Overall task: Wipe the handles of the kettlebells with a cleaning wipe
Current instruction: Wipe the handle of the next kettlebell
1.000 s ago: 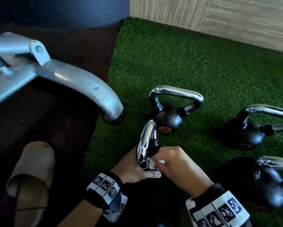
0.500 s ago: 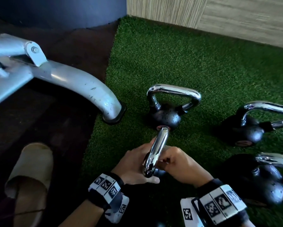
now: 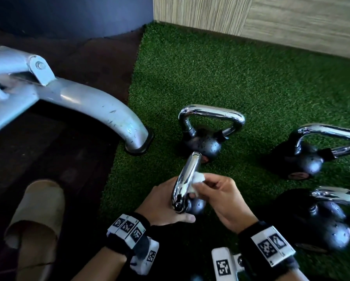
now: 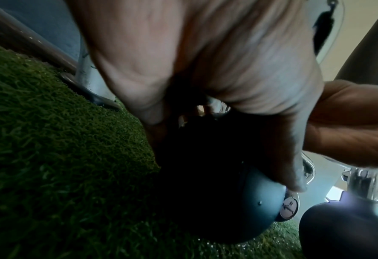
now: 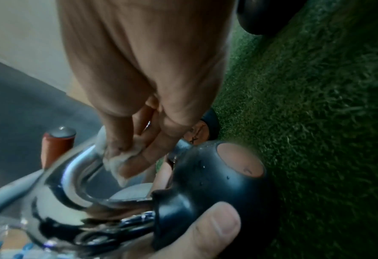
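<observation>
A small black kettlebell (image 3: 196, 205) with a chrome handle (image 3: 185, 179) is tilted on the green turf. My left hand (image 3: 164, 205) grips its ball from the left, thumb across the near side (image 5: 205, 227). My right hand (image 3: 220, 197) pinches a white cleaning wipe (image 3: 198, 179) against the right side of the handle; in the right wrist view the wipe (image 5: 117, 163) sits under the fingertips on the chrome loop (image 5: 77, 175). The dark ball (image 4: 238, 201) fills the left wrist view under my palm.
Three more chrome-handled kettlebells stand on the turf: one just behind (image 3: 206, 130), two at the right (image 3: 311, 157) (image 3: 332, 220). A grey machine leg (image 3: 101, 110) ends at the turf edge on the left. A beige slipper (image 3: 36, 220) lies at lower left. A wood-panel wall (image 3: 271, 19) closes the back.
The handle has swung from leaning left to pointing away from me. My right hand has slid the wipe up along the handle, and the wipe now shows above the fingers.
</observation>
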Motion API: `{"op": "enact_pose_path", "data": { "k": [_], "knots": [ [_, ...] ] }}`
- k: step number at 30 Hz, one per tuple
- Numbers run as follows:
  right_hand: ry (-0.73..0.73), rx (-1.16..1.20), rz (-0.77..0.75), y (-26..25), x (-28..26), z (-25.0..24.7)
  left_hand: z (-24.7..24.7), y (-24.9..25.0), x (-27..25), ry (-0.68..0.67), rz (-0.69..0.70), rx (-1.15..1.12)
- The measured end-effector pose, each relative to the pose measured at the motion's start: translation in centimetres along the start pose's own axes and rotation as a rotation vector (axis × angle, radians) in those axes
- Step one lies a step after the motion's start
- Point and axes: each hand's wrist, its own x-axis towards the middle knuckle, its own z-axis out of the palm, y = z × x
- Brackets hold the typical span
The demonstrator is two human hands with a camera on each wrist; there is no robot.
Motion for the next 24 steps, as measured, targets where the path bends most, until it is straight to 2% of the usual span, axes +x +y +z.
{"op": "enact_pose_path", "data": {
  "k": [2,8,11,15,17,21,24],
  "knots": [
    [0.052,0.008,-0.027,-0.6,0.1,0.0,0.0,-0.2,0.0,-0.001,-0.024,-0.007],
    [0.037,-0.505,-0.153,-2.4,0.0,0.9,0.0,-0.4,-0.4,0.015,-0.027,-0.091],
    [0.119,-0.678,-0.237,-2.3,0.0,1.8,0.1,-0.6,-0.5,0.016,-0.034,-0.116],
    [0.297,-0.726,-0.315,-2.1,1.8,1.8,0.4,-1.0,-0.4,0.033,-0.076,-0.176],
    [0.302,-0.729,-0.297,-2.1,2.2,1.6,0.3,-1.0,-0.5,0.024,-0.076,-0.181],
    [0.220,-0.698,-0.241,-1.7,1.6,2.0,0.3,-1.2,-0.5,0.005,-0.053,-0.183],
    [0.311,-0.720,-0.294,-1.3,2.1,2.3,0.3,-1.3,-0.4,0.016,-0.083,-0.169]
  ]
}}
